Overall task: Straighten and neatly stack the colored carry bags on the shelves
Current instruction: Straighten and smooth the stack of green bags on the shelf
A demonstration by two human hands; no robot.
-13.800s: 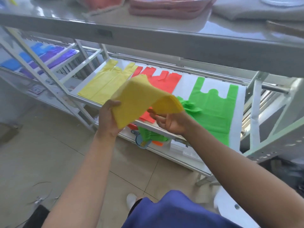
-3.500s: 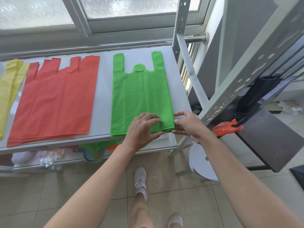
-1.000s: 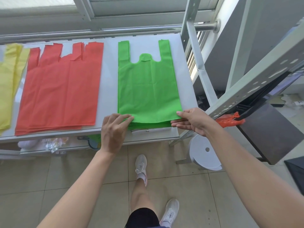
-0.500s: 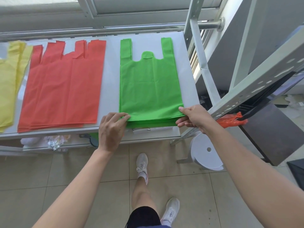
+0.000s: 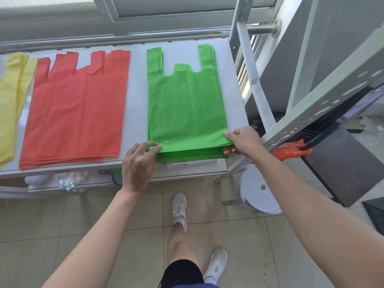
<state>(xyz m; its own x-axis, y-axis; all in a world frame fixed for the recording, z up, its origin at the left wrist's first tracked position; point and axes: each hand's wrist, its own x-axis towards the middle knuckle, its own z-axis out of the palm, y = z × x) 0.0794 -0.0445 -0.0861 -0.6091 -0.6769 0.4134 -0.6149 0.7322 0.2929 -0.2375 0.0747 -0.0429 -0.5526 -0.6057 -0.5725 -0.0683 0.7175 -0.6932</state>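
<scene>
I have both bare arms stretched forward, my left hand knuckles up with thumb and forefinger pinching the near left corner of the green bags, my right hand gripping their near right corner, thumb on top, fingers curled beneath.

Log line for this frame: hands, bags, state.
left hand pinches green bag stack near-left corner | right hand grips near-right corner | red stack, yellow stack lie flat on shelf
</scene>
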